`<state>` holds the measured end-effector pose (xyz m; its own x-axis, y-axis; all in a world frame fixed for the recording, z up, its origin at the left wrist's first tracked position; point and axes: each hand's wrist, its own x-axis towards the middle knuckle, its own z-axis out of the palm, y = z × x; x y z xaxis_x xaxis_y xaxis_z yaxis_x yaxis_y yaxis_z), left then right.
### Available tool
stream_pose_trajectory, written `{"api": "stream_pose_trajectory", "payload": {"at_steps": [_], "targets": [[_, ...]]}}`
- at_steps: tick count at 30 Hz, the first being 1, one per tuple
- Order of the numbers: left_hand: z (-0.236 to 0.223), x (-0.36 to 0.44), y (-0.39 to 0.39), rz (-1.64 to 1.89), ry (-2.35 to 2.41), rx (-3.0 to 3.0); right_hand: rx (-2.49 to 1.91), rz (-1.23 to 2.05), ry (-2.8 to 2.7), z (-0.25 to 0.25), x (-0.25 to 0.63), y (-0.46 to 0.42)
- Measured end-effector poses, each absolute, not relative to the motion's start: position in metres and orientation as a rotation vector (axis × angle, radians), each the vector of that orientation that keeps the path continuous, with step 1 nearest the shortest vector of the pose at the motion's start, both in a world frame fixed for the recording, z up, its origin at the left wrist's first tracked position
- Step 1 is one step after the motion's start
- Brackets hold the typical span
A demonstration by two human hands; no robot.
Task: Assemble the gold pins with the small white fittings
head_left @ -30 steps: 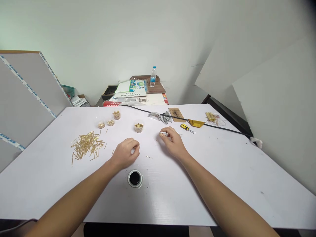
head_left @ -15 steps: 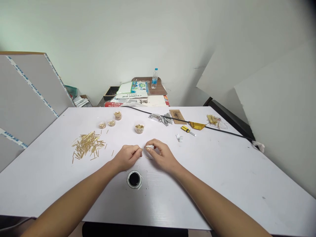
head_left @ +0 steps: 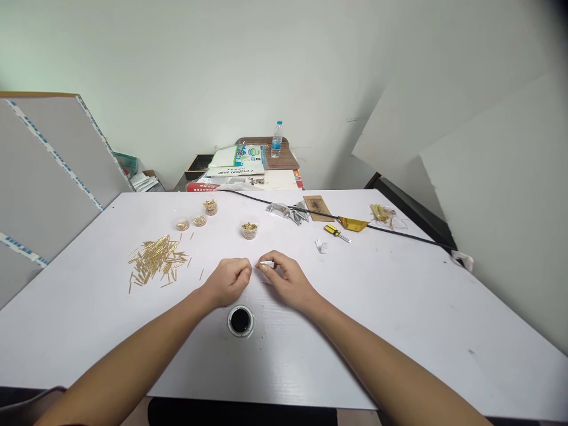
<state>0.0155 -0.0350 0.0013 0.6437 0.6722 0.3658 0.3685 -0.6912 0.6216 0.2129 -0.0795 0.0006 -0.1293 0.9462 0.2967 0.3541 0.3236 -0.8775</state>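
Both my hands rest on the white table (head_left: 399,307), fingertips almost meeting just behind a round black hole (head_left: 240,320) in the top. My left hand (head_left: 228,281) is pinched shut on something too small to name. My right hand (head_left: 284,279) pinches a small whitish sleeve (head_left: 266,263) that points toward the left hand. A pile of gold pins (head_left: 155,260) lies to the left. A small clear cup of gold parts (head_left: 249,230) stands just beyond my hands.
Three more small cups (head_left: 197,218) sit behind the pile. Further right lie foil scraps (head_left: 288,211), a brown card (head_left: 317,207), a yellow screwdriver (head_left: 335,232), a gold wrapper (head_left: 354,223), a scrap of white paper (head_left: 320,245) and a black cable (head_left: 399,234). A water bottle (head_left: 276,139) stands beyond.
My right hand came in from the right with the whitish sleeve and now meets the left hand. A scrap of white paper now shows where the right hand was.
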Motion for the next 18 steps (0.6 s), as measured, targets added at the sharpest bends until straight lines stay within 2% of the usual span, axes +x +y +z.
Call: {"api": "stream_pose_trajectory", "payload": {"at_steps": [12,18], "targets": [[0.0064,0.0161,-0.0388,0.889,0.811,2.252,-1.149,0.815,-1.699,0.0033,0.2142,-0.0809],[0.0085,0.0154,-0.0371,1.036,0.862,2.258,-1.157,0.779,-1.703,0.0012,0.2151,-0.0794]]}}
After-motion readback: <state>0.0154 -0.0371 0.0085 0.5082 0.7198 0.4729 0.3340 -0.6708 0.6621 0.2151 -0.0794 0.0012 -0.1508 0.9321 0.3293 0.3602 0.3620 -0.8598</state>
